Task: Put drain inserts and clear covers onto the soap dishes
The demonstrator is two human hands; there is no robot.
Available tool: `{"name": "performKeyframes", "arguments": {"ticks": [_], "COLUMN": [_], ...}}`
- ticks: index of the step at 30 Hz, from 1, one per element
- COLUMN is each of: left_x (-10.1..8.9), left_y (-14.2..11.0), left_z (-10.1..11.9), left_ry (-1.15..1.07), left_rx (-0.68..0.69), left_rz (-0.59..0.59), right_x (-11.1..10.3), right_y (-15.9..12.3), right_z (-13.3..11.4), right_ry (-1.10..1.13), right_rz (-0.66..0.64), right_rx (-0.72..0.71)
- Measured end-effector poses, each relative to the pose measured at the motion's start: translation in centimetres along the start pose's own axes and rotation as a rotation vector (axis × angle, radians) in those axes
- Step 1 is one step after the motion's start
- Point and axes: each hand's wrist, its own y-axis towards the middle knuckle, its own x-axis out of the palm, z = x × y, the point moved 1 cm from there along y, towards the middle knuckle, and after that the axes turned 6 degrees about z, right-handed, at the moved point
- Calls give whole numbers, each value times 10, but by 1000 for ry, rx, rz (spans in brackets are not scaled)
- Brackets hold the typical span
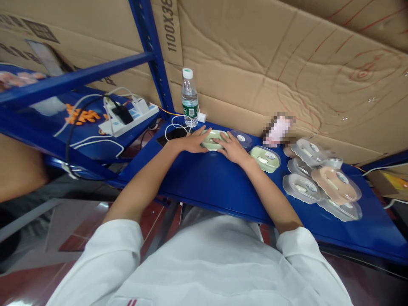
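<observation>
Both my hands rest on a pale green oval case (214, 139) lying on the blue shelf (204, 182). My left hand (191, 142) lies on its left end, fingers stretched flat over the lid. My right hand (232, 148) lies on its right end, fingers also flat and slightly spread. A clear round lid with a white sticker (241, 138) sits just behind my right hand. A second green case in a clear shell (265, 158) lies to the right of that hand.
Several clear blister packs, one tan (334, 183), are piled at the right of the shelf. A water bottle (189, 98) stands behind the case against the cardboard wall. A phone (172, 135) on a white cable and a power strip (129, 114) lie to the left.
</observation>
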Motion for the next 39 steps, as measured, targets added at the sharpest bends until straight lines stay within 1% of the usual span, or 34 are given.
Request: {"name": "performKeyframes", "arguments": {"ticks": [2,4,7,8,11,13,14,16,19,24,26,27,30,32,33,35,39], "left_x": [1,2,1,1,-1,-2,-3,-3,-3,2,6,9,16,19,20,20,19], "left_y": [-1,0,3,4,8,10,10,11,12,15,18,19,24,25,26,26,28], "left_z": [2,2,-3,-5,-13,-18,-21,-24,-29,-31,-29,-28,-21,-18,-17,-16,-18], "left_ry": [11,11,-14,-30,-88,-118,-128,-144,-172,-230,-299,-346,-474,-507,-513,-517,-484], "left_rx": [-11,-15,23,49,126,157,170,201,245,217,194,192,218,232,233,232,225], "left_rz": [-9,-12,27,49,103,114,119,137,160,173,194,201,203,194,189,175,178], "right_x": [2,2,-2,-5,-13,-15,-15,-14,-12,-20,-24,-26,-26,-23,-21,-18,-16], "right_y": [-1,-2,-1,0,2,0,-1,-2,-2,1,3,4,7,8,9,9,7], "right_z": [-3,-4,2,6,26,39,44,50,52,51,50,48,38,29,26,20,14], "right_ry": [-33,-33,18,23,-26,-54,-54,-44,-19,93,140,175,312,358,357,329,254], "right_rz": [16,-1,-9,6,29,-13,-37,-58,-29,60,109,130,145,107,83,44,37], "right_rx": [-10,-18,10,62,316,441,469,486,496,531,504,447,160,20,-11,-30,-28]}}
